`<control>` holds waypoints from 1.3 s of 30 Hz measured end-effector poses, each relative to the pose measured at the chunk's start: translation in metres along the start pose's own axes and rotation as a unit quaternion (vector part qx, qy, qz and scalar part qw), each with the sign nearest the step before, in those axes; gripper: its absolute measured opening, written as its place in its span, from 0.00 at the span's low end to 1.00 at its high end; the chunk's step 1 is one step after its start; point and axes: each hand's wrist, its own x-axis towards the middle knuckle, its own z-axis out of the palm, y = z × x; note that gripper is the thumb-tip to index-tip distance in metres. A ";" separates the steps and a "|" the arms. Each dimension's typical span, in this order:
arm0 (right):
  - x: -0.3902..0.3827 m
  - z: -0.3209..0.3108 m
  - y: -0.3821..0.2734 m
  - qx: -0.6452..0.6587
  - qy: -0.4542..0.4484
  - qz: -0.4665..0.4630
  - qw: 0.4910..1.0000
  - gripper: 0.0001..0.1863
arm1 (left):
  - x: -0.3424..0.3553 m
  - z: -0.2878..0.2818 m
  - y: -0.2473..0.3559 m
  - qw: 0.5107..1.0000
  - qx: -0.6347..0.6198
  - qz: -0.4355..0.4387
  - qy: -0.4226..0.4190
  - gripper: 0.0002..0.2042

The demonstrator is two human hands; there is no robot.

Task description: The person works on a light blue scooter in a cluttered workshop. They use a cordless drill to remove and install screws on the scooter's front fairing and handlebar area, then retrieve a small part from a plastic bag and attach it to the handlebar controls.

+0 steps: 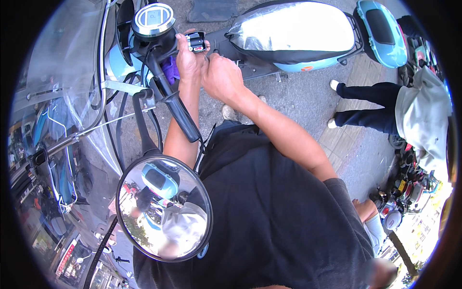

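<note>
My left hand [186,60] is closed around a small black, box-like part [196,42] with a pale rim and a red-and-white patch. Just beside it, my right hand [223,74] is curled with fingers pressed together, and a short dark tip shows above the knuckles. What those fingers grip is hidden. Both hands are over the footboard area of a light-blue scooter, close to its handlebar. The black handlebar grip [183,118] crosses in front of my left forearm. A purple cloth-like thing [171,70] shows behind my left wrist.
A round dashboard [154,20] tops the handlebar, and a round mirror [163,208] sticks out near my chest. A clear windshield [62,72] stands left. The silver-covered seat [296,26] and blue top box [382,33] extend right. A person [418,113] stands at right near parked scooters.
</note>
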 end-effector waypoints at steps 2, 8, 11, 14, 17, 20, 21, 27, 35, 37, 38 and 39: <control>0.001 -0.001 -0.002 0.004 -0.001 0.000 1.000 0.20 | 0.002 -0.001 -0.001 1.000 -0.001 0.005 -0.003 0.25; 0.004 -0.005 0.001 -0.006 -0.011 0.020 1.000 0.21 | 0.006 -0.008 -0.004 1.000 0.014 0.008 -0.011 0.26; 0.007 -0.003 0.004 -0.007 -0.008 0.017 1.000 0.22 | 0.005 -0.008 -0.004 0.999 0.030 0.019 -0.018 0.26; 0.012 -0.001 0.001 0.011 -0.022 0.023 0.999 0.25 | 0.005 -0.005 -0.005 0.998 0.043 0.034 -0.010 0.27; 0.016 0.000 -0.004 0.028 -0.039 0.040 0.998 0.30 | 0.005 -0.003 -0.006 0.998 0.041 0.039 -0.003 0.27; 0.019 0.000 -0.010 0.015 -0.048 0.070 0.996 0.21 | 0.005 -0.005 -0.007 0.999 0.029 0.039 -0.008 0.27; 0.020 0.000 -0.011 0.003 -0.049 0.076 0.996 0.17 | 0.006 -0.007 -0.007 0.999 0.028 0.041 -0.021 0.27; 0.023 0.004 -0.009 -0.010 -0.047 0.079 0.996 0.17 | 0.006 -0.012 -0.004 1.000 0.022 0.014 -0.018 0.27; 0.024 0.003 -0.009 0.005 -0.059 0.088 0.994 0.17 | -0.001 0.001 -0.004 0.999 0.018 0.029 0.001 0.26; 0.024 0.003 -0.009 0.004 -0.060 0.089 0.994 0.17 | -0.001 0.002 -0.003 0.999 0.023 0.031 0.000 0.26; 0.024 0.003 -0.010 0.004 -0.059 0.091 0.994 0.17 | -0.001 0.001 -0.002 0.999 0.024 0.031 0.000 0.26; 0.023 0.002 -0.010 -0.002 -0.059 0.092 0.994 0.17 | -0.001 0.001 -0.002 0.999 0.028 0.030 0.001 0.25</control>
